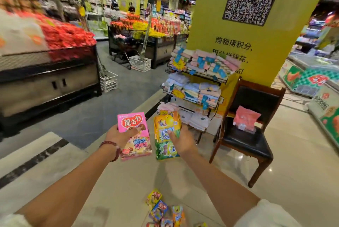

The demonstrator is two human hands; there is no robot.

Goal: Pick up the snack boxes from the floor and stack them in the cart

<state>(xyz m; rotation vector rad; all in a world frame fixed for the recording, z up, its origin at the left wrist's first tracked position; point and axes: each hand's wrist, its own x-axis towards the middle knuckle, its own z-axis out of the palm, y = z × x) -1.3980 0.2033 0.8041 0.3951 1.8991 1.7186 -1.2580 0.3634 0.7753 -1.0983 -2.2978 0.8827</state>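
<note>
Snack boxes [134, 136] fan above left hand's [117, 136] grip.

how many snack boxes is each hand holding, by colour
pink boxes, left hand: 2
orange box, right hand: 1
green box, right hand: 1
total held: 4
More boxes on the floor run off the bottom edge; they cannot be counted fully.

Small bright cardboard snack boxes on the floor [165, 210] cut off by the bottom edge, left red produce display [66, 37] smeared by motion blur, fingers [134, 131] mostly hidden behind held boxes, far shelves unreadable
</note>
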